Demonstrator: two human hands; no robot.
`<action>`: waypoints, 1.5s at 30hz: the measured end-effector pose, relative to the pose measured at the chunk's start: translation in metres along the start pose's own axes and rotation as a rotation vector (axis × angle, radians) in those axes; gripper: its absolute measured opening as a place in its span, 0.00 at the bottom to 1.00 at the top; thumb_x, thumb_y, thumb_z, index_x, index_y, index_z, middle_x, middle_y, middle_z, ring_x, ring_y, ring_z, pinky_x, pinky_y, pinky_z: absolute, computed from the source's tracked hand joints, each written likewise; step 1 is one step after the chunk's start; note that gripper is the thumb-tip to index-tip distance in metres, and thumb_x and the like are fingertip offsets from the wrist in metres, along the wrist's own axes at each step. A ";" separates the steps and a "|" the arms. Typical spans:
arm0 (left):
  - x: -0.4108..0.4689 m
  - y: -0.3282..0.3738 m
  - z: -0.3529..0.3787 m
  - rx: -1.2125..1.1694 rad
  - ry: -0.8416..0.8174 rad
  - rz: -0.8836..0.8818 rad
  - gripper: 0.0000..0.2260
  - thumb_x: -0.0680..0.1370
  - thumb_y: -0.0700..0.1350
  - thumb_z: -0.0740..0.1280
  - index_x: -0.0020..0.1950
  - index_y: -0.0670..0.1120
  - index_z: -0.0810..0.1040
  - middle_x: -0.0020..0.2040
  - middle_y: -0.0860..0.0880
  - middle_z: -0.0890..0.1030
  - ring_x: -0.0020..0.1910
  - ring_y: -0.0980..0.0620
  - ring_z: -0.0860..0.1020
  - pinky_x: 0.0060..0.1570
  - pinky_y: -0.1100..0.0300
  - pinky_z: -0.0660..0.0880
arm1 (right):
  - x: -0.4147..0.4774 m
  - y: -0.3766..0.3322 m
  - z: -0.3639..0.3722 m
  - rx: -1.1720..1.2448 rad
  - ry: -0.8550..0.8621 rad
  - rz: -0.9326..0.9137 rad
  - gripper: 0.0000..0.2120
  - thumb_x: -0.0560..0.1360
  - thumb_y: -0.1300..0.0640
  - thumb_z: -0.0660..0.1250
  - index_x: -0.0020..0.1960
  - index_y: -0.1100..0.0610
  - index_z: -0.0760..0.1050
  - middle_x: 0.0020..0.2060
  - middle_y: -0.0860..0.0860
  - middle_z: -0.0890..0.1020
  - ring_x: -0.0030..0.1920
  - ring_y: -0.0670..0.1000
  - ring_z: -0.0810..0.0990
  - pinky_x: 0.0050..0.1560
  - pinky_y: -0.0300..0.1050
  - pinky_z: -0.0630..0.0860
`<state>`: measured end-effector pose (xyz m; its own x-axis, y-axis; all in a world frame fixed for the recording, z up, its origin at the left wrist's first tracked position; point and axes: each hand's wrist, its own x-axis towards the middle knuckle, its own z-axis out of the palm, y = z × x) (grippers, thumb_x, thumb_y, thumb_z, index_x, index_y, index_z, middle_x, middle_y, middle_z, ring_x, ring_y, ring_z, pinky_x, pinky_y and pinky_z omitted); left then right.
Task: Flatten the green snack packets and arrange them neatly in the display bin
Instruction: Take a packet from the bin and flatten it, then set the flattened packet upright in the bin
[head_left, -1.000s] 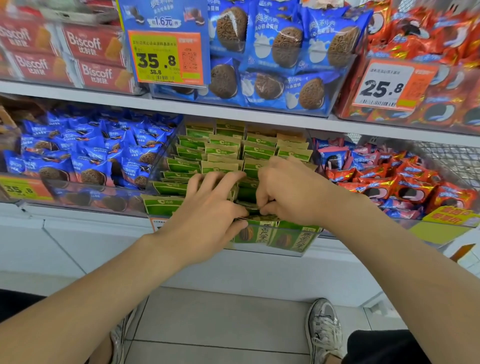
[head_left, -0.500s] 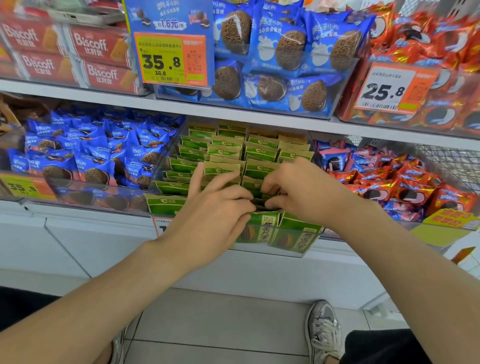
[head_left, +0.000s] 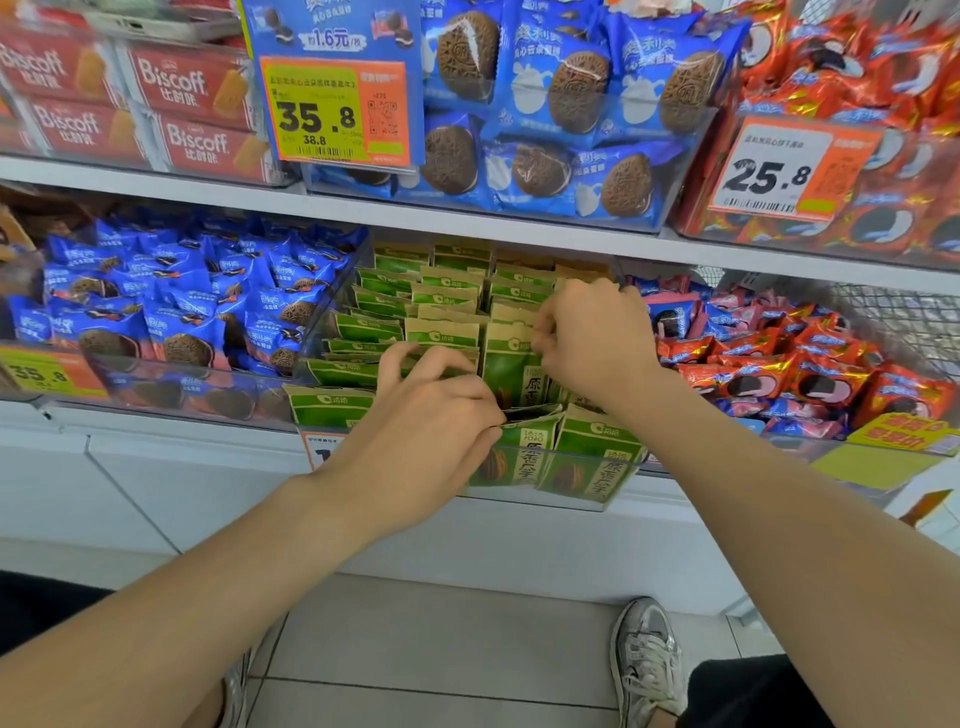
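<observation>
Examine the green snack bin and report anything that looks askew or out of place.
In the display bin, the green packets at the left lie flat and slanted, while the front packets stand upright. One raised packet, pinched by the right hand, sticks up above its neighbours.

White shelving (head_left: 467, 224), pale tiled floor (head_left: 441, 639)

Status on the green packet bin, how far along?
Roughly midway. Done: back rows stand in tidy files. In hand: right hand pinches one packet upright; left hand curls over the packets beside it, grip unclear. Left: front packets lean askew at the front of the bin, and the left-side packets lie tilted and overlapping.
</observation>
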<state>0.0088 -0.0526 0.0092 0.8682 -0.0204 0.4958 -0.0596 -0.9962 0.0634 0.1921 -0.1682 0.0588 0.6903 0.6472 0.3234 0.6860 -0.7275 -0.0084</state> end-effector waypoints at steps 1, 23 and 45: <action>0.001 0.000 0.001 -0.014 -0.002 -0.001 0.07 0.82 0.50 0.69 0.54 0.56 0.88 0.53 0.60 0.85 0.63 0.49 0.75 0.69 0.41 0.63 | 0.003 -0.003 0.003 -0.011 0.013 0.021 0.06 0.75 0.55 0.73 0.52 0.52 0.82 0.47 0.52 0.85 0.53 0.60 0.82 0.67 0.58 0.68; 0.004 0.001 0.003 0.006 -0.037 -0.045 0.04 0.80 0.46 0.73 0.49 0.54 0.87 0.48 0.60 0.85 0.60 0.49 0.73 0.55 0.45 0.68 | 0.011 0.001 0.014 0.055 -0.103 -0.264 0.06 0.83 0.49 0.68 0.58 0.48 0.80 0.61 0.53 0.79 0.62 0.58 0.77 0.62 0.56 0.69; -0.003 0.007 0.002 0.128 -0.058 -0.015 0.14 0.69 0.36 0.77 0.49 0.52 0.86 0.45 0.58 0.82 0.53 0.48 0.71 0.47 0.48 0.69 | 0.025 -0.017 0.013 -0.007 0.016 0.035 0.17 0.70 0.49 0.83 0.53 0.54 0.81 0.53 0.55 0.84 0.59 0.60 0.81 0.60 0.56 0.75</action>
<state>0.0068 -0.0596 0.0069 0.8957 -0.0069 0.4447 0.0136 -0.9990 -0.0429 0.2007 -0.1362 0.0552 0.7098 0.6180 0.3381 0.6601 -0.7510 -0.0131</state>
